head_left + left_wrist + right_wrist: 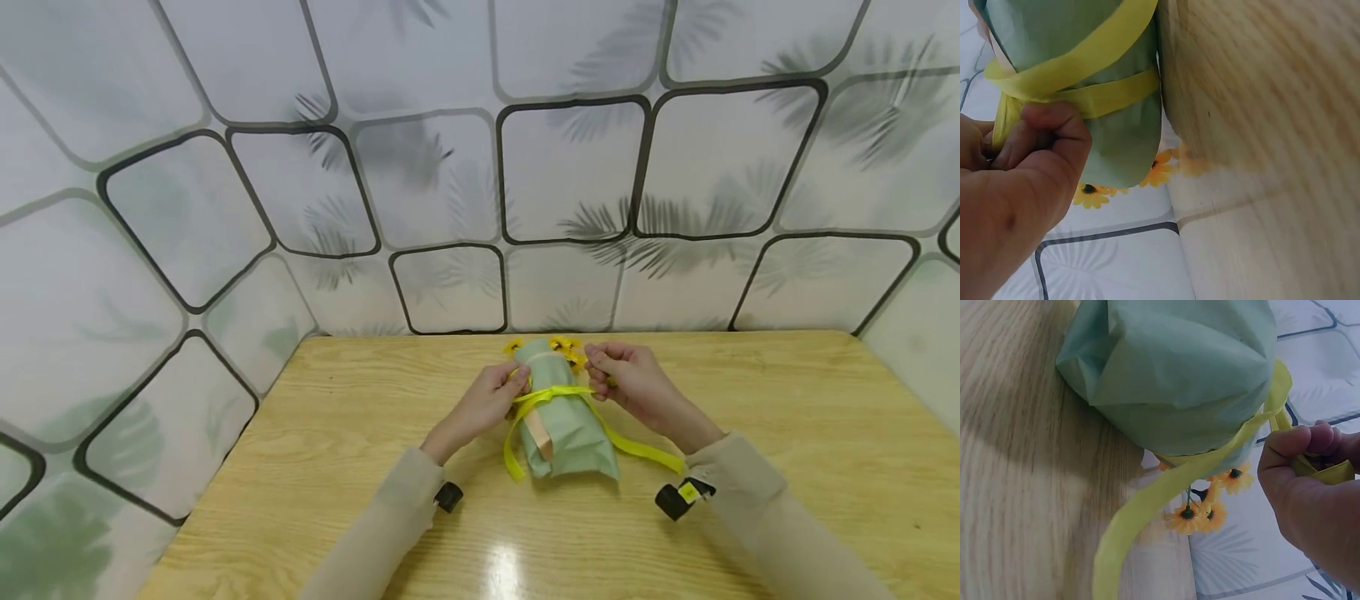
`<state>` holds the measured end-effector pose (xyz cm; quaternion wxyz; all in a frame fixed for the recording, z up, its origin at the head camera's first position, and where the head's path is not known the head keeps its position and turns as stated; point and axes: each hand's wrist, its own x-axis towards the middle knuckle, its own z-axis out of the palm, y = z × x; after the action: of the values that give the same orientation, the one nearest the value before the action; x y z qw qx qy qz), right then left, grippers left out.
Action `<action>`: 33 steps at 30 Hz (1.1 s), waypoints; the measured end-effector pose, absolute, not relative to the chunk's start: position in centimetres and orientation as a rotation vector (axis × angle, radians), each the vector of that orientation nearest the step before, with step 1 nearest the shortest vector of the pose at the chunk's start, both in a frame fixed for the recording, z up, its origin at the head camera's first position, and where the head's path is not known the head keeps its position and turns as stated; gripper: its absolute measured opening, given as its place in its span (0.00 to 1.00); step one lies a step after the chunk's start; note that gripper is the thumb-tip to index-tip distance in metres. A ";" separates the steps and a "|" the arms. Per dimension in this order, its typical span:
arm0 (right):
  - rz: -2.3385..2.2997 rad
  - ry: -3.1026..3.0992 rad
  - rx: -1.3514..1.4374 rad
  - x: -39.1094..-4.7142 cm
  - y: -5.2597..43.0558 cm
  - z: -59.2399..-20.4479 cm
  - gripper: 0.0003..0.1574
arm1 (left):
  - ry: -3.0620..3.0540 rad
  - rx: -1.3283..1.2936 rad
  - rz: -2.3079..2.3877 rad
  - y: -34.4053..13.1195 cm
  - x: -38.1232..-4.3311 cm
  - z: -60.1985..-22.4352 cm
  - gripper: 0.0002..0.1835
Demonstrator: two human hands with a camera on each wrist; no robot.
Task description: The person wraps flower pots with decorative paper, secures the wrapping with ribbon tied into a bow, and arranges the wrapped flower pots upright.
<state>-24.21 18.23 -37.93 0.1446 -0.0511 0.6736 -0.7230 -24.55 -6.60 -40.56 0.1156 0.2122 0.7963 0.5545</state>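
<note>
A bouquet wrapped in pale green paper (pixel 573 437) lies on the table, its yellow flowers (pixel 564 343) toward the far edge. Around its middle runs a yellow ribbon (pixel 553 392), crossed and looped on top, with long tails hanging on both sides. My left hand (pixel 489 398) pinches the ribbon at the left of the wrap, thumb and fingers curled, as the left wrist view shows. On the other side my right hand (pixel 633 382) pinches a ribbon loop (pixel 1277 394) between thumb and fingers, a little off the paper. A peach-coloured strip (pixel 538 435) shows along the wrap's left side.
The wooden table (pixel 360 433) extends around the bouquet on all sides. Behind it stands a wall covering (pixel 570 183) with dark rounded outlines and leaf prints. Small black cameras sit on both wrists, by beige sleeves (pixel 750 492).
</note>
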 end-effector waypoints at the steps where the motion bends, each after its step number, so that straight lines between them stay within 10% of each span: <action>1: -2.085 1.933 -0.138 -24.2 18.2 -37.9 0.16 | 2.320 0.634 1.627 -6.7 -24.6 -40.6 0.21; 18: -2.043 2.156 -0.123 -22.5 20.5 -37.4 0.25 | 2.062 0.339 1.960 -7.3 -24.3 -40.7 0.10; 24: -1.707 2.478 -0.047 -21.0 22.2 -37.6 0.43 | 2.175 0.046 1.843 -8.4 -24.0 -40.3 0.36; 33: -1.453 2.739 -0.489 -18.6 21.0 -37.9 0.13 | 2.019 0.225 1.599 -9.2 -23.2 -40.5 0.35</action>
<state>-18.59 21.03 -37.90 0.0014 -0.1559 0.8726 -0.4629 -23.15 -9.22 -40.51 0.2744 0.0838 0.7509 0.5948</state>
